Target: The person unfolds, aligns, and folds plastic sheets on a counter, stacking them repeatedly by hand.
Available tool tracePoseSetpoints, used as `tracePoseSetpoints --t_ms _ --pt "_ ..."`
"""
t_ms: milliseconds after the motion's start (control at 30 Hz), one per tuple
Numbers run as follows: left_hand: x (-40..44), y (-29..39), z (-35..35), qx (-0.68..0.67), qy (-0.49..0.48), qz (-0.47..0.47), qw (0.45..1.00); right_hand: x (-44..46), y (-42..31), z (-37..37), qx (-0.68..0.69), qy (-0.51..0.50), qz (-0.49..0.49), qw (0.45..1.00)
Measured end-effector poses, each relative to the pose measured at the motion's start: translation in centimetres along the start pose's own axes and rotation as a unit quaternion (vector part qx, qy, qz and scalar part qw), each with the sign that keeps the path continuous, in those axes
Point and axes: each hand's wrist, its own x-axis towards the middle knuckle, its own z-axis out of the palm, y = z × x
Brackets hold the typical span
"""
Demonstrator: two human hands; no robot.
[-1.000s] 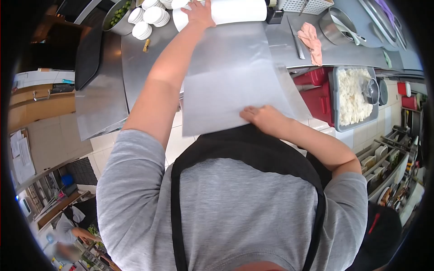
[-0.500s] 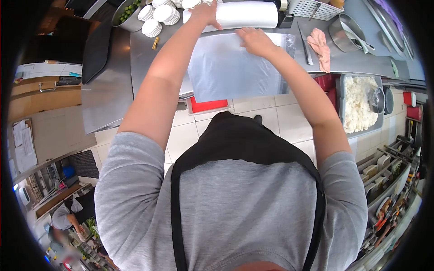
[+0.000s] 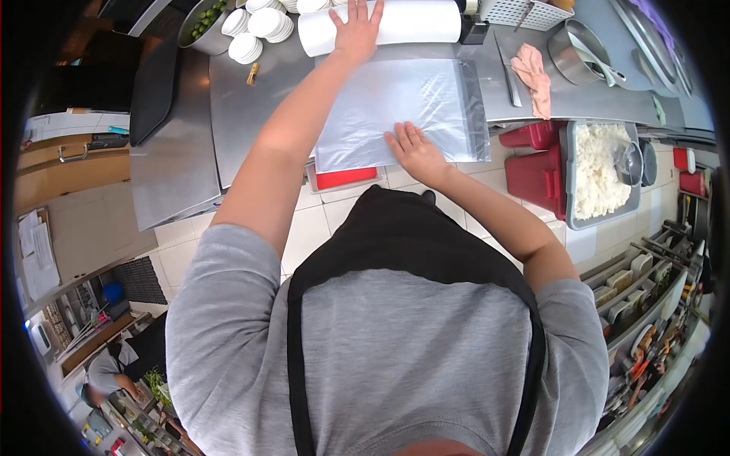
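Note:
My left hand [image 3: 357,32] lies with fingers spread on top of a thick white roll [image 3: 422,24] near the far side of the steel counter. Clear plastic sheeting [image 3: 372,99] lies flat on the near side of the roll, and its front edge reaches past the counter's front edge. On that sheeting, close to its front edge, my right hand [image 3: 418,156] rests palm down with fingers stretched out. Wrinkles and glare show on the plastic to the right. Whether the sheeting is joined to the roll I cannot tell.
Stacked white lids [image 3: 270,25], a pot of green limes [image 3: 205,23] and a small yellow clip [image 3: 252,74] are at the left. Rightward are a knife [image 3: 511,76], a pink cloth [image 3: 532,80], a steel pot [image 3: 574,49] and a bin of white shredded food [image 3: 601,171].
My right hand has slid from the sheeting's far edge toward me, to its front edge. My left hand now lies further onto the roll, fingers spread. The view has shifted slightly.

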Motion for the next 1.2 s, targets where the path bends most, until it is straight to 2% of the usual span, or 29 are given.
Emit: tracePoseSetpoints --t_ms 33,100,133,167,200,267,300,367,400,500,567,633,700,833,900,1000,1033,1100,1167,1200 --pt "0.0 0.1 -0.6 -0.001 -0.002 0.001 1.000 0.3 -0.2 -1.0 0.041 -0.007 0.015 0.999" --pt "1.1 0.0 -3.6 -0.012 -0.094 -0.013 0.995 0.8 0.1 -4.0 0.079 -0.011 0.032 0.996" --pt "1.5 -0.1 -4.7 -0.013 -0.094 -0.012 0.995 0.9 0.5 -6.1 0.128 -0.082 0.029 0.988" --pt "1.8 -0.2 -5.8 -0.015 -0.133 -0.019 0.991 0.9 0.7 -8.1 0.176 -0.151 0.025 0.972" --pt "1.9 -0.4 -6.3 -0.016 -0.172 -0.026 0.985 0.4 0.7 -9.6 0.177 -0.151 0.025 0.972" --pt "3.0 -1.5 -4.7 -0.039 -0.195 -0.050 0.979 -0.7 0.7 -12.7 0.269 -0.204 0.018 0.941" --pt "3.4 -2.2 -4.2 -0.062 -0.217 -0.074 0.972 -0.7 0.8 -14.7 0.269 -0.204 0.017 0.941" --pt "3.3 -3.0 -4.5 -0.059 -0.228 -0.078 0.969 -0.7 1.0 -18.0 0.303 -0.287 -0.013 0.909" --pt "3.3 -3.4 -4.6 -0.055 -0.239 -0.082 0.966 -0.6 1.6 -18.2 0.303 -0.287 -0.014 0.909" --pt "3.4 -4.7 -3.3 -0.075 -0.221 -0.040 0.971 1.4 4.4 -17.9 0.304 -0.281 0.033 0.909" --pt "3.4 -5.0 -3.6 -0.076 -0.224 -0.029 0.971 3.9 6.9 -14.2 0.228 -0.295 0.055 0.926" --pt "3.6 -5.3 -3.6 -0.077 -0.227 -0.018 0.971 5.6 9.3 -10.3 0.245 -0.151 0.088 0.954" --pt "3.6 -5.3 -3.2 -0.064 -0.231 0.029 0.970 8.7 10.8 -8.1 0.202 -0.143 0.134 0.959" --pt "2.7 -4.4 -3.5 -0.030 -0.232 0.016 0.972 10.2 12.4 -0.5 0.155 -0.123 0.096 0.976" --pt "1.9 -3.9 -4.0 -0.012 -0.197 -0.023 0.980 8.4 11.9 4.6 0.110 -0.151 0.052 0.981" --pt "0.6 -3.2 -4.9 -0.028 -0.178 -0.033 0.983 5.3 6.9 1.2 0.126 -0.130 0.074 0.981" --pt "0.2 -3.0 -2.6 -0.029 -0.179 -0.035 0.983 3.8 5.0 -0.3 0.114 -0.133 0.047 0.983" --pt "-0.4 -2.2 3.3 0.061 0.072 0.008 0.996 1.7 2.5 -2.1 0.102 -0.137 0.023 0.985" --pt "-0.5 -0.9 3.5 0.055 0.081 0.017 0.995 -0.4 1.1 -1.8 -0.054 -0.104 -0.031 0.993" --pt "-0.4 -0.2 3.5 0.052 0.092 0.022 0.994 -0.8 1.0 -1.1 -0.056 -0.106 -0.028 0.992"
